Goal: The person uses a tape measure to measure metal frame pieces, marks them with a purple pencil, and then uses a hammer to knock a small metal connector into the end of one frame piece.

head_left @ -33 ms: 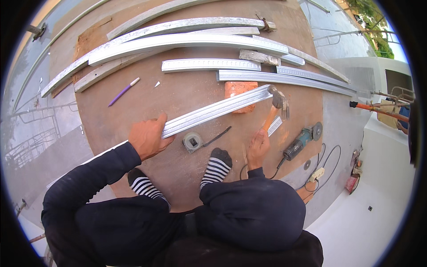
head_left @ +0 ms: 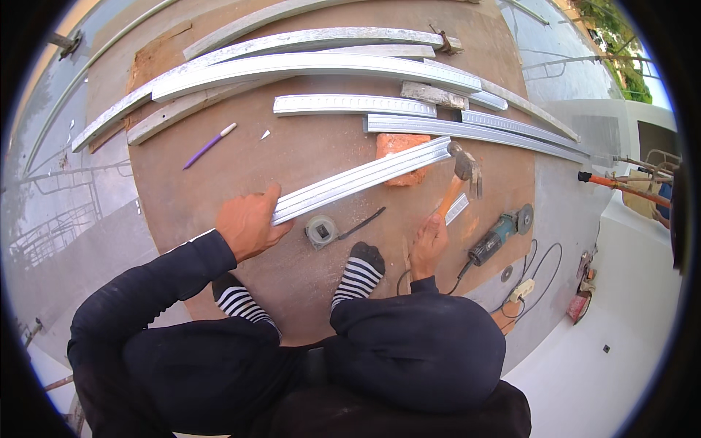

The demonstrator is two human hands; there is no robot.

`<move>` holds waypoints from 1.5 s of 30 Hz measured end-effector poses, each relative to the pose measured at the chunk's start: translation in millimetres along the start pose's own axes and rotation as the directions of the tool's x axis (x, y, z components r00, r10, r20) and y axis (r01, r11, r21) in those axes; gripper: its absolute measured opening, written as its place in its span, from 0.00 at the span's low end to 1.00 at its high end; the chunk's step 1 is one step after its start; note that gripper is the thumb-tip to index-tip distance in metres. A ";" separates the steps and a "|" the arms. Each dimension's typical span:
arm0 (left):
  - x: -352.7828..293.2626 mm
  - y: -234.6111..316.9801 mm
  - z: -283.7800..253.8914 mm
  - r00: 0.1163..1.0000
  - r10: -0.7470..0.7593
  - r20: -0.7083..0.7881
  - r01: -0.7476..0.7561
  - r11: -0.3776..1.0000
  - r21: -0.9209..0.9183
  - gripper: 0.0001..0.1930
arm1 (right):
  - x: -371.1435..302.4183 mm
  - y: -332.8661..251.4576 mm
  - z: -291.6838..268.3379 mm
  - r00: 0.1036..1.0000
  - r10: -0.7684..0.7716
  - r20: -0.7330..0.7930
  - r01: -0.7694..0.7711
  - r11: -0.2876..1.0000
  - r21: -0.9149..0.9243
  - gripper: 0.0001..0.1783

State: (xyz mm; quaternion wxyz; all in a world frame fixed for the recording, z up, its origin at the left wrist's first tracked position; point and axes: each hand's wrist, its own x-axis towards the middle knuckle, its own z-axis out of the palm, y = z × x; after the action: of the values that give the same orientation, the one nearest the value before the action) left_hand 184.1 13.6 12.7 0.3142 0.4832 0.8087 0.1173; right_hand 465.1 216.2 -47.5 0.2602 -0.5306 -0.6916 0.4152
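My left hand (head_left: 247,225) is closed around a long silvery metal channel (head_left: 358,177), which slants up to the right and runs back under my left forearm. Near its far end, the channel crosses an orange brick (head_left: 400,144). Wrapped around the wooden handle of a hammer (head_left: 463,166) is my right hand (head_left: 428,244). The hammer's head is at the channel's far end; whether it touches cannot be told. A short metal offcut (head_left: 456,209) lies behind the handle. Between my hands and feet rests a tape measure (head_left: 321,231) with a bit of dark tape out.
Several metal channels (head_left: 354,106) and whitish timber lengths (head_left: 292,41) lie across the brown board (head_left: 241,171). A purple marker (head_left: 209,147) is at left. At right are an angle grinder (head_left: 500,233), a loose disc (head_left: 507,274), and a cable with a socket block (head_left: 522,289).
The whole view has shifted slightly to the right. The channel seems turned a little about its length, showing its ridges more. Both hands keep their holds, and the hammer head stays by the channel's end.
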 end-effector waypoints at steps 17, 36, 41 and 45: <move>-3.9 8.8 91.7 0.942 -0.168 -0.291 0.063 0.938 -0.340 0.22 | -2.2 4.7 9.8 0.962 0.225 0.156 -0.225 0.974 -0.015 0.25; -58.5 -20.9 76.8 0.985 -0.167 -0.034 0.136 0.892 -0.432 0.25 | -9.5 -4.8 22.3 0.944 0.317 -0.091 -0.303 0.942 0.143 0.19; -71.5 -26.3 77.6 0.989 -0.148 -0.016 0.134 0.931 -0.340 0.26 | -4.4 4.3 45.8 0.964 0.250 -0.089 -0.230 0.954 0.193 0.22; -64.8 -23.9 78.4 0.994 -0.114 0.000 0.110 0.958 -0.263 0.27 | 20.0 -30.5 35.3 0.905 0.415 0.092 -0.425 0.872 0.241 0.22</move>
State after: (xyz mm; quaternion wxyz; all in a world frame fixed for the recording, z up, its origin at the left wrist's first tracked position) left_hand 237.7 -62.8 -34.3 0.3757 0.3900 0.8143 0.2091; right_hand 415.1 221.9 -41.5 0.2170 -0.6222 -0.5052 0.5573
